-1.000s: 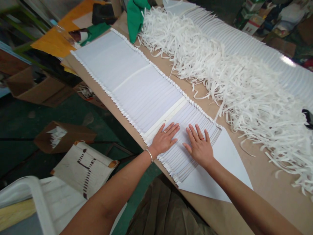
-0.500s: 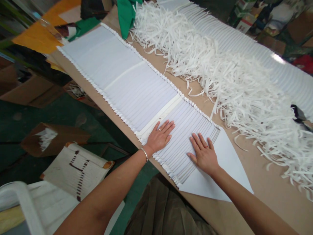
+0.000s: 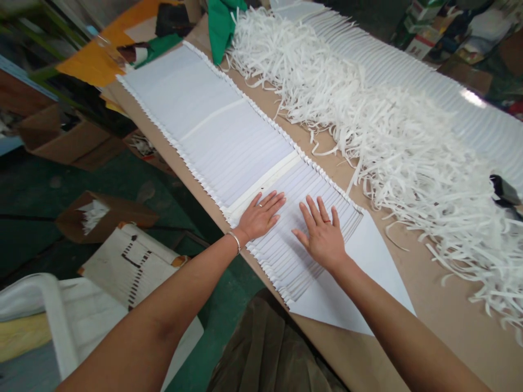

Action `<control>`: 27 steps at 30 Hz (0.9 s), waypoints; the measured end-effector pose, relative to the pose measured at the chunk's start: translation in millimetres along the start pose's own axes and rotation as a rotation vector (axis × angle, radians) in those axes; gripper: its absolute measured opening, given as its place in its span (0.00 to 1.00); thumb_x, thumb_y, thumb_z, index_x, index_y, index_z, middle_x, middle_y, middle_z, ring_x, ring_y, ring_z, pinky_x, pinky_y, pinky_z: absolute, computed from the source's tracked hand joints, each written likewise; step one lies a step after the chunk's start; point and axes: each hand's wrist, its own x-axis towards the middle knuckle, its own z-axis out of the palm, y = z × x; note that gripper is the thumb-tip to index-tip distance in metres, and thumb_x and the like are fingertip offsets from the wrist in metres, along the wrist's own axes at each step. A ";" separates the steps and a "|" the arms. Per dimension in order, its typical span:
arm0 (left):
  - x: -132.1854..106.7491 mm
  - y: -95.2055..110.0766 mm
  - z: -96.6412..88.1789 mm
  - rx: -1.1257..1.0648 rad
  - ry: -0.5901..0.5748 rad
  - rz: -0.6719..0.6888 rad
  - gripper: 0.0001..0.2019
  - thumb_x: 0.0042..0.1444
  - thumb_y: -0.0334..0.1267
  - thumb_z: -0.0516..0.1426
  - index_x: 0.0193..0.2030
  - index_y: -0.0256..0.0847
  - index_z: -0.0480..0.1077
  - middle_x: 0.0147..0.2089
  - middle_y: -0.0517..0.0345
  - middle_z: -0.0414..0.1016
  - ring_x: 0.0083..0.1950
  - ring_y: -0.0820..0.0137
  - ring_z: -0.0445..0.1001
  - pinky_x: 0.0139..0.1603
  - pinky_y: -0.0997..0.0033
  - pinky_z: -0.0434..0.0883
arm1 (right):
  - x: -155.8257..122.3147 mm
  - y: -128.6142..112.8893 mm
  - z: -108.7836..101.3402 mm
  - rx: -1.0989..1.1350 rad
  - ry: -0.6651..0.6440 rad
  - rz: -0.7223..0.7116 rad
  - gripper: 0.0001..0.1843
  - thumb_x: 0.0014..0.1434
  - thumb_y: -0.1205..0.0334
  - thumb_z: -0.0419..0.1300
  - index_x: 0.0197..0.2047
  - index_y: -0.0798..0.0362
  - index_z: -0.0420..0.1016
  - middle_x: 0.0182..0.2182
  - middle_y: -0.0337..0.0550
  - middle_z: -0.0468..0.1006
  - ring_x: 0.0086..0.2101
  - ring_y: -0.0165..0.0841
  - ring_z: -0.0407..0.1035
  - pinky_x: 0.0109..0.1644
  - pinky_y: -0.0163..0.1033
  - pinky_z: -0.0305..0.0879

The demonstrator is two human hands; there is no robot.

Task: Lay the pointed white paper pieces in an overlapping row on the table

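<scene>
My left hand lies flat with spread fingers on a white pleated paper sheet, just below a cream strip crossing it. My right hand is spread over the same pleats, holding nothing. Beyond the strip, the sheet's long upper part lies flatter, with crimped edges. A white triangular paper piece sticks out under the sheet's near end. Farther right are a heap of white paper strips and another pleated sheet.
All this lies on a long brown board table. A green cloth sits at its far end, and a black object lies at right. Cardboard pieces and a white-and-brown sheet lie below the table's left edge.
My right hand has slid back toward my left hand, after spreading farther from it half a second ago. The view has also shifted slightly.
</scene>
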 end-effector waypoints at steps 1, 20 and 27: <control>0.0 0.9 0.3 0.009 -0.002 0.001 0.29 0.70 0.43 0.44 0.76 0.48 0.43 0.77 0.60 0.47 0.78 0.64 0.45 0.77 0.50 0.45 | 7.3 -1.5 4.3 0.012 -0.007 -0.018 0.39 0.69 0.41 0.47 0.76 0.50 0.44 0.74 0.44 0.42 0.73 0.45 0.31 0.73 0.63 0.31; 1.6 57.2 3.2 -0.019 0.006 0.089 0.29 0.71 0.45 0.43 0.76 0.45 0.42 0.78 0.58 0.44 0.79 0.63 0.40 0.77 0.47 0.40 | -53.0 31.8 5.8 -0.003 0.000 -0.078 0.43 0.69 0.43 0.48 0.76 0.57 0.35 0.73 0.52 0.46 0.72 0.44 0.35 0.73 0.62 0.34; 0.7 82.6 12.3 -0.047 -0.042 0.147 0.29 0.71 0.49 0.43 0.76 0.47 0.44 0.77 0.60 0.47 0.78 0.64 0.41 0.77 0.47 0.40 | -88.6 49.1 10.8 -0.011 -0.039 -0.116 0.42 0.69 0.46 0.50 0.76 0.53 0.37 0.73 0.49 0.49 0.72 0.44 0.38 0.73 0.61 0.35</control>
